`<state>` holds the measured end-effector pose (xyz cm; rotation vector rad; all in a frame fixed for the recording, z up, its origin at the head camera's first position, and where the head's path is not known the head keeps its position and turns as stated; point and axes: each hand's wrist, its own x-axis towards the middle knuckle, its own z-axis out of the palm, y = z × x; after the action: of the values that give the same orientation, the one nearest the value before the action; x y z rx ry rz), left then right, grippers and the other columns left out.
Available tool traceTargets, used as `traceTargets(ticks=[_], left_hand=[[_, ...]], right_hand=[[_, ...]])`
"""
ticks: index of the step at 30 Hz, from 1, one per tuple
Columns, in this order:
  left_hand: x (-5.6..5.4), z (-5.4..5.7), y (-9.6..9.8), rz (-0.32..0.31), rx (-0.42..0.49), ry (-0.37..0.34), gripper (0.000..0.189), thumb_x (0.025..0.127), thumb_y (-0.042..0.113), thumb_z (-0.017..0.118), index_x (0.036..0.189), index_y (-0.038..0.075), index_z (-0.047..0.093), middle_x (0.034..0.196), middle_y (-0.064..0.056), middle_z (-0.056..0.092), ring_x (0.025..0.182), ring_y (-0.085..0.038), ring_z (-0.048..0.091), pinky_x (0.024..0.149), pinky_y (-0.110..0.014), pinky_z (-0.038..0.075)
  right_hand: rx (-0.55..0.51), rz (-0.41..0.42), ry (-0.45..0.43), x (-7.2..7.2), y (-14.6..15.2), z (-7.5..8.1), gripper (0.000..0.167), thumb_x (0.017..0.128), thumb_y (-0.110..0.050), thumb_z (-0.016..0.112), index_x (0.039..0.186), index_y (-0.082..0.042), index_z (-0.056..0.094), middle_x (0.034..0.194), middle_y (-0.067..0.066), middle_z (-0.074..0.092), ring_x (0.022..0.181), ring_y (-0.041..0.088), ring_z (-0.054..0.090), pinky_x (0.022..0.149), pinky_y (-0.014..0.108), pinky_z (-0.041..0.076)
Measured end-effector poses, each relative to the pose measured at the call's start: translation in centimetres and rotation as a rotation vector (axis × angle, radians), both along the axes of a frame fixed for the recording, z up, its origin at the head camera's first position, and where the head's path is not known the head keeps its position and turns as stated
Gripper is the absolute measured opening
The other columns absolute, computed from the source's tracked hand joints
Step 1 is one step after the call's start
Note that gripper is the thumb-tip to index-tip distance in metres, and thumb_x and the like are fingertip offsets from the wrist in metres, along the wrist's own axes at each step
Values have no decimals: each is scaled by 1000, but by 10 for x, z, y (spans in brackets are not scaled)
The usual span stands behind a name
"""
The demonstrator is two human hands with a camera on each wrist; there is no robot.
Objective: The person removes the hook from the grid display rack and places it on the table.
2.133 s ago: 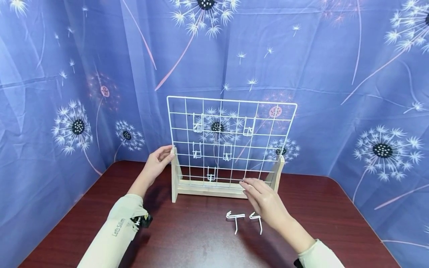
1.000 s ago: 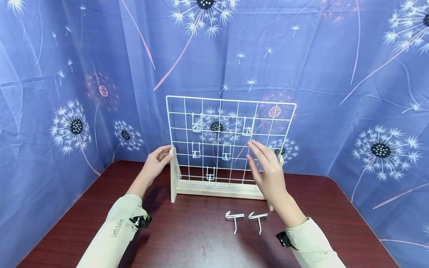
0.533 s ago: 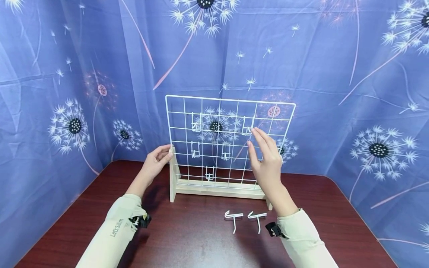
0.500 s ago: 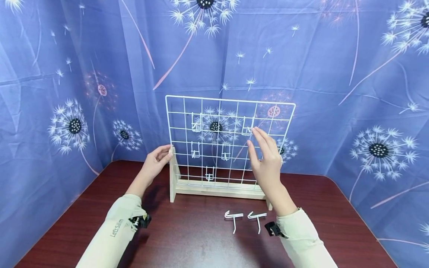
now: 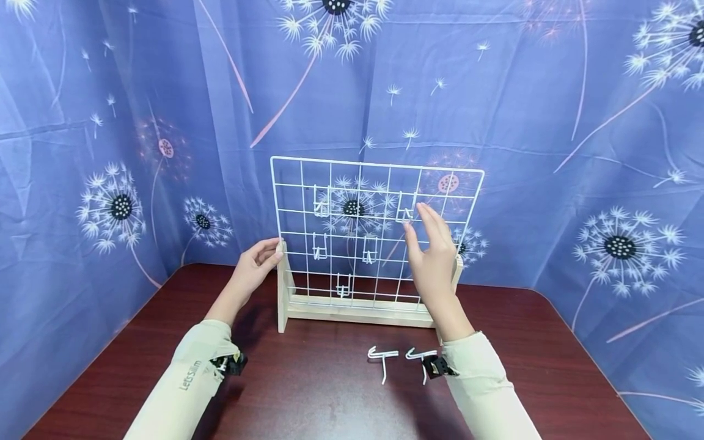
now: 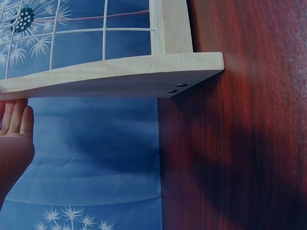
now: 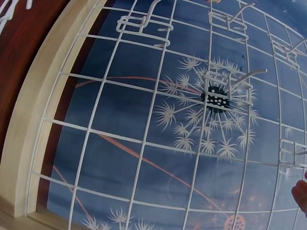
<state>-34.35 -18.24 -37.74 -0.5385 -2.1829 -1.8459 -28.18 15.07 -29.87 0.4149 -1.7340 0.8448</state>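
Observation:
A white wire grid panel [image 5: 374, 164] stands upright in a pale wooden stand [image 5: 357, 312]. Several white wire hooks hang on it, one at the upper right [image 5: 406, 217]. My left hand [image 5: 252, 274] holds the top of the stand's left post between thumb and fingers; the left wrist view shows its fingertips against the post's outer side. With thumb and index finger apart, my right hand [image 5: 433, 263] is at the upper right hook. Whether the fingertips touch that hook I cannot tell. The right wrist view shows only a fingertip [image 7: 301, 194] at its right edge.
Two loose white hooks lie on the dark red tabletop [image 5: 330, 379] in front of the stand, a left one [image 5: 383, 354] and a right one [image 5: 419, 354], partly behind my right wrist camera [image 5: 439, 366]. A blue dandelion-print curtain [image 5: 495, 110] surrounds the table.
My right hand has risen from the panel's bottom edge to the upper right hook, its forearm shifting left over the loose hooks. The left hand stays at the post.

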Motion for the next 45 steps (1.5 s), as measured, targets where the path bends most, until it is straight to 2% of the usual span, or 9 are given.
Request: traceTargets(ticks=[13,23,33,39,45], left_hand=[[-1,-2,-1,-7,7,-11,45,96,14,60,136,-4,48,130,-26,54,102,3,56,87,-13,46],[3,2,1,-2,27,-17,45,97,12,58,136,-5,47,132,-28,52,101,3,55,87,-12,45],[3,0,1,-7,24,-23,44,97,12,59,136,-6,47,131,-29,52,100,2,55,88,-13,45],[2,1,1,-6,21,-16,44,97,11,59,136,-7,47,131,-29,53,100,2,55,88,-13,45],[1,1,0,-4,12,-4,45,96,12,60,135,-6,48,130,-28,54,101,2,56,87,-12,46]], right_hand=[[-47,7,-18,-7,-7,2,32,93,-9,64,122,5,62,126,19,61,121,32,54,105,38,40],[-53,25,18,-9,-9,4,25,92,-7,65,115,1,68,122,15,64,118,29,57,102,38,44],[-42,20,51,-10,-12,6,20,91,-3,65,109,0,72,114,16,67,108,30,62,93,41,50],[-13,11,51,-10,-12,7,20,91,-5,65,109,-1,72,114,15,68,107,29,63,90,39,52],[-28,18,76,-12,-12,9,19,89,-1,67,107,-1,73,111,15,69,104,30,64,89,36,52]])
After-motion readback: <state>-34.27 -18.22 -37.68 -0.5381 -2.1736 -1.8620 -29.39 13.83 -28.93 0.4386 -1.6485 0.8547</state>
